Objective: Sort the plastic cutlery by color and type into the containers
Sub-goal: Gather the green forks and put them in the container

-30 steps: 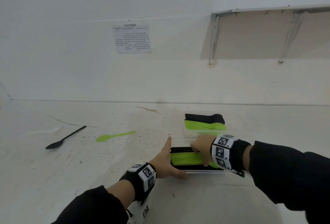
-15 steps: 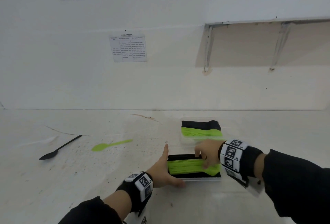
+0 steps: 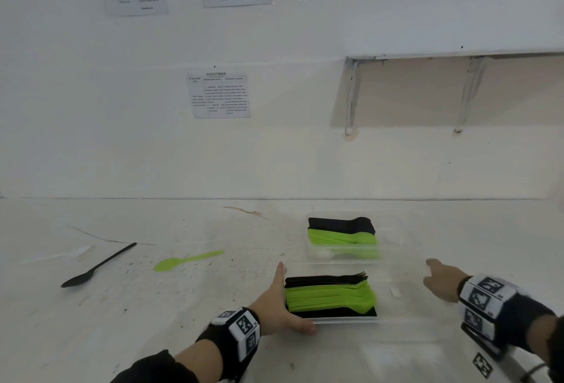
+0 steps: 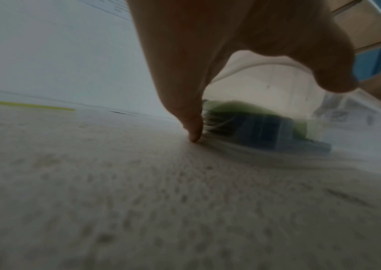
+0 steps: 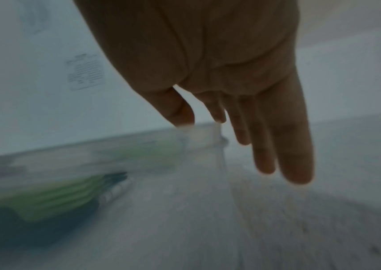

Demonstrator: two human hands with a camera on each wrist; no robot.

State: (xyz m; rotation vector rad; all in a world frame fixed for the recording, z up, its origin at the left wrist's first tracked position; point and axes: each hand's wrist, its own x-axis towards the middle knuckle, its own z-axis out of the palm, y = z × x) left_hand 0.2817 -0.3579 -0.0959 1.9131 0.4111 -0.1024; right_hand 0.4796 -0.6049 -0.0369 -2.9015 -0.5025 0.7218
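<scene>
The near clear container [image 3: 345,319] holds stacked green forks [image 3: 329,297] and black forks [image 3: 326,280]. My left hand [image 3: 274,306] lies open against its left end, fingers straight and thumb along the near edge. In the left wrist view a fingertip [image 4: 194,135] touches the table beside the container [image 4: 265,82]. My right hand [image 3: 439,278] hovers at the container's right end, holding nothing. In the blurred right wrist view its thumb and index fingertips [image 5: 182,117] sit at the container's rim corner [image 5: 207,138]. The far container [image 3: 320,253] holds green spoons [image 3: 341,237] and black spoons [image 3: 338,223].
A loose green spoon [image 3: 186,260] and a black spoon [image 3: 97,266] lie on the white table to the left. A pale utensil [image 3: 61,256] beyond them is hard to make out. The wall stands behind, with papers and a shelf at right.
My right hand has lifted off the green forks and moved right to the container's end. The left hand has stayed put. The head view has tilted upward.
</scene>
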